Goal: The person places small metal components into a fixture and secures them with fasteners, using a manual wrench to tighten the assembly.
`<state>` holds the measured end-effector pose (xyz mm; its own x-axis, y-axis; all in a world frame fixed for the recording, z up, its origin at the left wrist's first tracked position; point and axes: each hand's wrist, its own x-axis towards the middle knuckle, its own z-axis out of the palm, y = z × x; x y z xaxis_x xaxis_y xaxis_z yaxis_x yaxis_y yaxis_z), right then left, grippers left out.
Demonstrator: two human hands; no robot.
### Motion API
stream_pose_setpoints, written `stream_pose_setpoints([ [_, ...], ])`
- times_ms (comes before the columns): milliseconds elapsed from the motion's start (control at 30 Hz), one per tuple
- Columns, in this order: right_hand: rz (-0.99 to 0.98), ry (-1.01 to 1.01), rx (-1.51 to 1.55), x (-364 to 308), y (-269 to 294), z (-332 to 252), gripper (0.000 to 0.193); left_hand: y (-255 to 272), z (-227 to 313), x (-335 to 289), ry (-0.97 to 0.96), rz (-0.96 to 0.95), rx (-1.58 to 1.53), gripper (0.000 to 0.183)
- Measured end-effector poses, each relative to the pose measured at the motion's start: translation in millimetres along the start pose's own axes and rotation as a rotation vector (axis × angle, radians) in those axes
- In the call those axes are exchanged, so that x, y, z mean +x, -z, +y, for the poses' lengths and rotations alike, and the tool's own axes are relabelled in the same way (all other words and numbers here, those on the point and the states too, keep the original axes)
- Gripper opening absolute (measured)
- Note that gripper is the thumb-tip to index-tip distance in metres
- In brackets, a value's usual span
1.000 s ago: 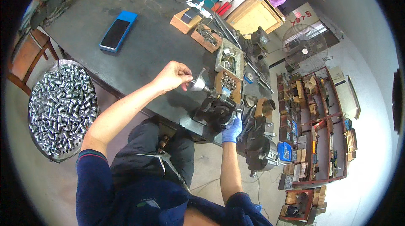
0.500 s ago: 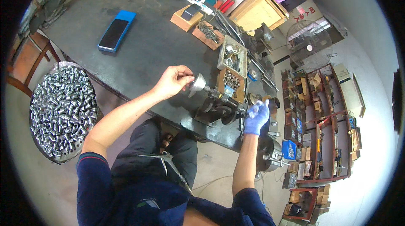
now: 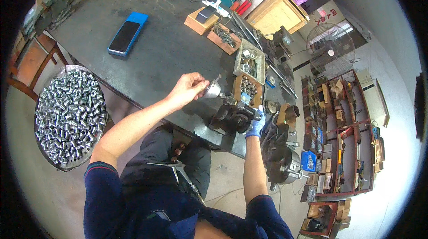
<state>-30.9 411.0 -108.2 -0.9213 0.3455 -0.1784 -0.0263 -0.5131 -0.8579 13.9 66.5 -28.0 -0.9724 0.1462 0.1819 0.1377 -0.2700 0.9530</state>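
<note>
My bare left hand is closed at the wide face of a silver cone-shaped chuck, thumb and fingers pinched together. Whatever sits between those fingertips is too small to make out. The chuck is on the left end of a dark bench-mounted spindle device near the table's front edge. At the device's right end, my right hand, in a pale blue-violet glove, is closed against the spindle's end. The part under the gloved fingers is hidden.
Behind the device stand a wooden box of small metal parts and a tray of fittings. A blue-cased device with a dark screen lies on the table. A round basket of metal fittings stands left; a dark machine stands right.
My right hand has moved left and slightly down, closing in on the spindle's end. The left hand stays at the chuck, which has turned, showing a small projecting bar. The view has shifted a little.
</note>
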Motion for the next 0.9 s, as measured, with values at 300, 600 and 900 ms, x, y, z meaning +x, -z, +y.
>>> stream_pose_setpoints([
  [300,-0.1,-0.063,0.124,-55.4,20.2,9.6,0.037,1.4,8.0,8.0,0.124,-0.05,0.364,0.049],
  [600,0.015,-0.031,0.031,-2.6,10.8,6.2,0.022,-12.9,3.1,4.5,0.173,0.122,0.423,0.049],
  [900,0.148,0.103,-0.052,-45.4,-9.5,3.9,0.023,-16.2,-9.3,3.0,-0.086,0.2,0.477,0.048],
])
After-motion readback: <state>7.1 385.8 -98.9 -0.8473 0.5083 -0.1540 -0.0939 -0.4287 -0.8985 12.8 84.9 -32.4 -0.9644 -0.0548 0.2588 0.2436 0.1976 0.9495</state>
